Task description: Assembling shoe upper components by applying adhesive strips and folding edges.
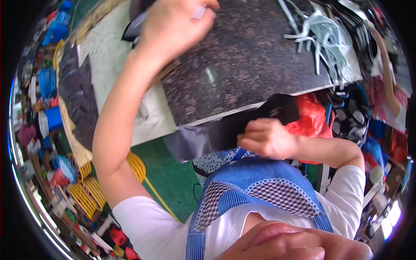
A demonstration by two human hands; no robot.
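My left hand (175,27) is raised over the far left part of the dark speckled table top (234,56). Its fingers are curled, with a small whitish piece (198,12) showing at the fingertips. Partly behind that hand lies a dark, flat item (135,27) with a pale edge. My right hand (268,139) is closed near my apron, in front of a black sheet of material (225,131); what its fingers hold, if anything, is hidden. The sheet runs along the table's near edge, and its left end looks grey and shiny.
Pale blue-grey strips (325,37) lie heaped at the table's right, beside black strips (357,28). A red plastic bag (311,117) hangs by the near edge. Another person's arm (383,65) shows at far right. Coiled yellow hose (86,195) lies at lower left.
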